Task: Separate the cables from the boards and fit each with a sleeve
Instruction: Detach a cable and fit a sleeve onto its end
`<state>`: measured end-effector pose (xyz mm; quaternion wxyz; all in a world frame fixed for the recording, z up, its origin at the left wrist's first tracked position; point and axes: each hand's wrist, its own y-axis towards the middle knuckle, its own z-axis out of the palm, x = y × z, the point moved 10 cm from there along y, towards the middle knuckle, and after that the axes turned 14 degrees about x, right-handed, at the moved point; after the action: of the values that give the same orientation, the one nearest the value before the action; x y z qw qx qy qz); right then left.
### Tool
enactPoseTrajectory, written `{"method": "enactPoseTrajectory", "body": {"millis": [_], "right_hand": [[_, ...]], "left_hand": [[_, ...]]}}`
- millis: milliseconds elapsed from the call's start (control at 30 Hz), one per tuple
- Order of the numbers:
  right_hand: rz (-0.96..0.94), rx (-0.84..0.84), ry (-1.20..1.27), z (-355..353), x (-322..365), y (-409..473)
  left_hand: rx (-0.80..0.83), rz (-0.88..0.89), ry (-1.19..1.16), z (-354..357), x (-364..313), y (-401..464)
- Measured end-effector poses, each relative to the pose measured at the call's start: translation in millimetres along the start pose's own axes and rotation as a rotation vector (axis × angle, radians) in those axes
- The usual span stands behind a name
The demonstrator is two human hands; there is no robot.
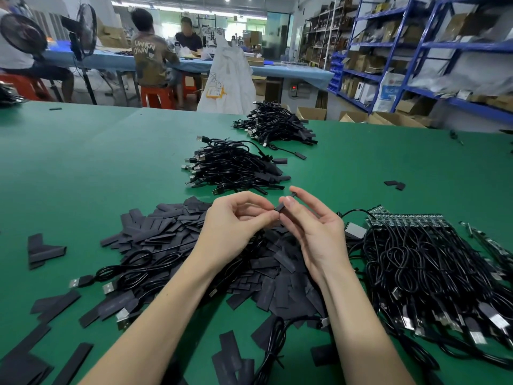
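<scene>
Step in hand: judged to be the fitting of a sleeve (286, 202) over one cable end, held at centre frame above the bench (83, 162)
Left hand (236, 220): fingers curled, tips pinched together on the near end of the small black piece
Right hand (311, 226): thumb and forefinger clamped on the far end of the same piece; remaining fingers spread loosely
Doing it well: likely best to hold the sleeve mouth open and in line with the cable end; feed straight, without twisting; keep both grips close to the joint
Loose sleeves (172, 234): flat black pile directly beneath the hands, strays scattered to lower left
Boards with cables (416, 245): right of frame, green board strip at the top edge, black cables trailing toward the lower right
Finished cables (233, 165): two heaps at upper centre, well apart from the hands
Surface: green matting, smooth and matt
Room: workshop; blue shelving (416, 45) at upper right; seated people at a blue table, upper left; standing fan (86, 29) beside them
</scene>
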<state>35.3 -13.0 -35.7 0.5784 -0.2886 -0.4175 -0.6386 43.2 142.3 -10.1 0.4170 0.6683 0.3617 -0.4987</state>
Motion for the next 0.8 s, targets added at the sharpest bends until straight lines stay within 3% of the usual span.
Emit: {"method": "enactPoseTrajectory", "body": {"millis": [233,500,800], "right_hand": [[-0.014,-0.06,0.037,-11,-1,1],[-0.007,-0.011,0.021,-5,5,-1],[0.027,-0.051,0.071,-19,12,-6]], "left_hand": [[0.037,-0.033,-0.021,2,6,-1],[0.007,-0.019,0.029,-2,-6,-2],[-0.15,0.286,0.449,-29,-115,36]]}}
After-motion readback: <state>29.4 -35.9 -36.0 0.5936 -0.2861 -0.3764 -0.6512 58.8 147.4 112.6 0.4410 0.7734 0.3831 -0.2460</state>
